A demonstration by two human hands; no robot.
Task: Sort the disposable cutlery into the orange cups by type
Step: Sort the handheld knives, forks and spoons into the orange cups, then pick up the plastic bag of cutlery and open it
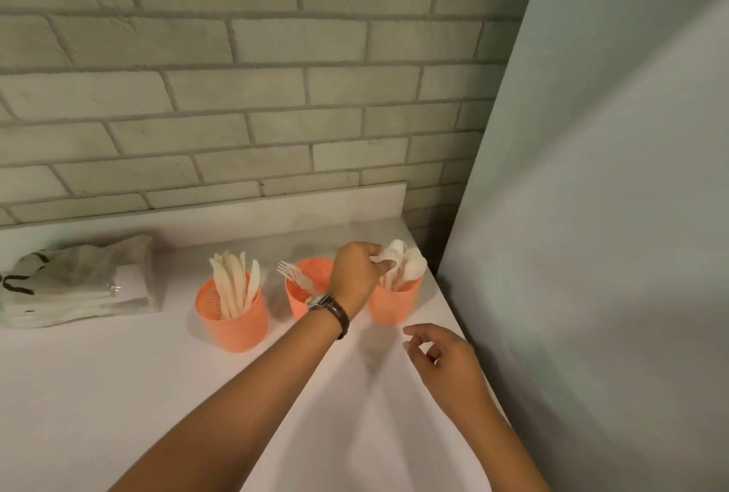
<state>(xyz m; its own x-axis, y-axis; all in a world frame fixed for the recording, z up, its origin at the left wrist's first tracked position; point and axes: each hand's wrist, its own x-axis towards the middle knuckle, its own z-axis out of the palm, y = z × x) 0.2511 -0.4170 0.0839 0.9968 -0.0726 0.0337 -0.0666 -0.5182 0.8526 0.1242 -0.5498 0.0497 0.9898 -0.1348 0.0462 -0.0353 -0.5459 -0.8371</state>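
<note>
Cutlery is standing in three cups across the middle of the frame: knives [234, 286] are filling the left orange cup [236, 326], forks [294, 274] are leaning in the middle cup [298, 306], and the left hand [355, 274] is pinching a spoon [384, 257] over the right cup [394, 306]. Right hand [445, 353] is hovering lower right, loosely curled, holding nothing. Risk: this cup is sitting unbraced near the edge of the surface [118, 393], so a sideways nudge could be tipping it
</note>
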